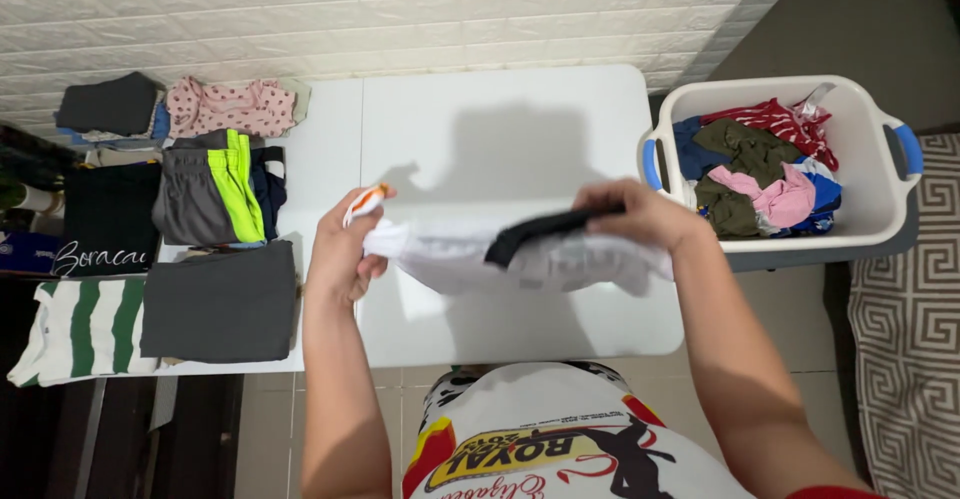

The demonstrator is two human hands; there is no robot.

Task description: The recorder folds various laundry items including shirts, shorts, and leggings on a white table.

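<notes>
At the left of the frame, folded clothes (215,199) are stacked on the white desk (500,109). At centre, a white garment (520,259) with a dark collar is gripped at each end by the left hand (345,249) and the right hand (635,214); it is best kept taut and level above the desk. At the right, a laundry basket (870,209) stands full beside a patterned rug (910,309); a white panelled wall (400,9) runs behind.

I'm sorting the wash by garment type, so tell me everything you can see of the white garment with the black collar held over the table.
The white garment with a black collar band looks like thin, soft fabric, bunched and partly folded into a horizontal strip. It hangs in the air above the white table, not lying on it. The left hand pinches its left end, where an orange-and-white trim shows; the right hand grips the collar end. Its full shape cannot be told.
</notes>
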